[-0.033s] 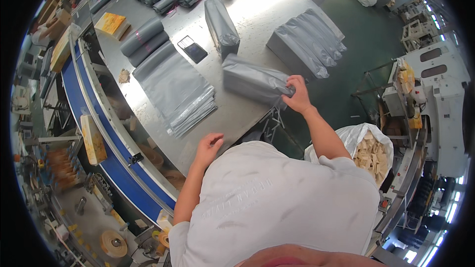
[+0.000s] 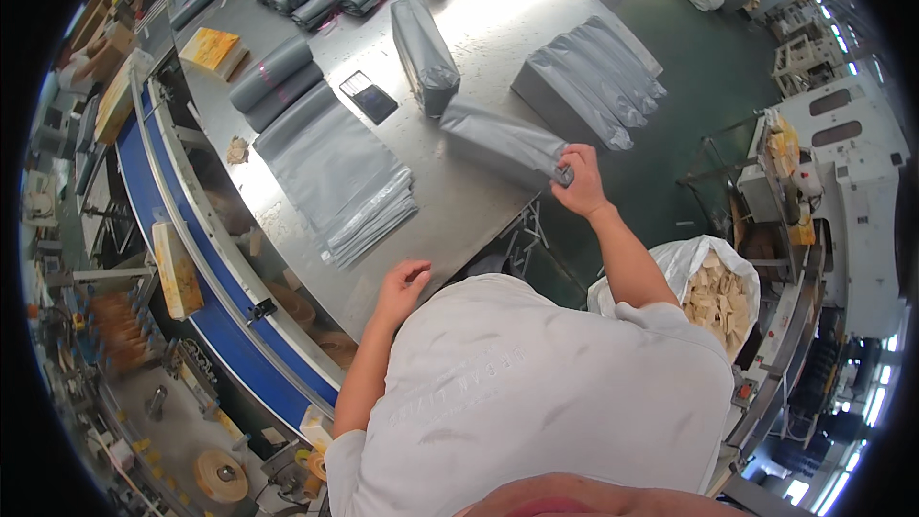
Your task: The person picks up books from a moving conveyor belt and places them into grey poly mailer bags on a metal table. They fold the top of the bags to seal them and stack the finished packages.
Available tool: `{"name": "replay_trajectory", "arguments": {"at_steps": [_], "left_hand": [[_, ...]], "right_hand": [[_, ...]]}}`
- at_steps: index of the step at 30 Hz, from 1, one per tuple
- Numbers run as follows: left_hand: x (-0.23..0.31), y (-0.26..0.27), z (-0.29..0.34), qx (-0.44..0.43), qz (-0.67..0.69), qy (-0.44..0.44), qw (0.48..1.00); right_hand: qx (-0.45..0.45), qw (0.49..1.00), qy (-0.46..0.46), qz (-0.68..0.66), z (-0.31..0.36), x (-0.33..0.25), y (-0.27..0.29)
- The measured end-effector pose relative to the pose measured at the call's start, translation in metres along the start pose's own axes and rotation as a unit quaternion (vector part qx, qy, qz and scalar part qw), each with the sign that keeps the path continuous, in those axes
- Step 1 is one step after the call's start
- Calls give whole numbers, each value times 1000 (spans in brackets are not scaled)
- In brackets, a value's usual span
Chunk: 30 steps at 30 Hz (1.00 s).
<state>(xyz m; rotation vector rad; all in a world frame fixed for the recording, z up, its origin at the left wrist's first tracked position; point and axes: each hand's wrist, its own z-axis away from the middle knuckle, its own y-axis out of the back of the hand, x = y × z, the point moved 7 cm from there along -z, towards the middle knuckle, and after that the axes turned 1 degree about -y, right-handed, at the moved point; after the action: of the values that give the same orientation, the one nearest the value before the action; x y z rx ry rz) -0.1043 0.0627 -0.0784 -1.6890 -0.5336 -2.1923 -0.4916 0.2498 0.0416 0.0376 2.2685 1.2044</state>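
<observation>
My right hand (image 2: 580, 182) grips the near right end of a long grey plastic-wrapped package (image 2: 503, 142), fingers bunched on its gathered film. This package lies on the metal table (image 2: 450, 206) close to its near edge. Its far left end is beside another grey wrapped package (image 2: 423, 53) standing on its narrow side. My left hand (image 2: 404, 287) rests by the table's near edge, fingers loosely curled and apart from the thumb, holding nothing. In front of it lies a fanned stack of flat grey plastic bags (image 2: 340, 177).
More grey packages (image 2: 589, 81) stand in a row at the table's right. A phone (image 2: 369, 98), grey rolls (image 2: 273, 77) and a yellow-and-white block (image 2: 214, 53) are on the table. A blue conveyor (image 2: 235, 325) runs along the left. A white sack of scraps (image 2: 720, 297) stands right.
The package in my right hand has shifted slightly right and turned a little, its far end moving most. My left hand stays where it was.
</observation>
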Motion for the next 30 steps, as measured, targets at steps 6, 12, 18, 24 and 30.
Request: {"name": "replay_trajectory", "arguments": {"at_steps": [6,12,18,24,30], "left_hand": [[-16,2,0,5,-8,21,1000],[-37,22,28,87,-10,57,995],[-61,109,125,291,-160,56,942],[-174,143,388,654,-228,238,681],[-237,48,596,533,-151,665,501]], "right_hand": [[39,946,-41,319,-21,4,4],[-237,940,-238,57,-49,-14,-128],[-196,911,-344,116,-59,101,-142],[-184,908,-236,293,-17,90,-186],[-198,918,-66,337,34,-4,-230]]}}
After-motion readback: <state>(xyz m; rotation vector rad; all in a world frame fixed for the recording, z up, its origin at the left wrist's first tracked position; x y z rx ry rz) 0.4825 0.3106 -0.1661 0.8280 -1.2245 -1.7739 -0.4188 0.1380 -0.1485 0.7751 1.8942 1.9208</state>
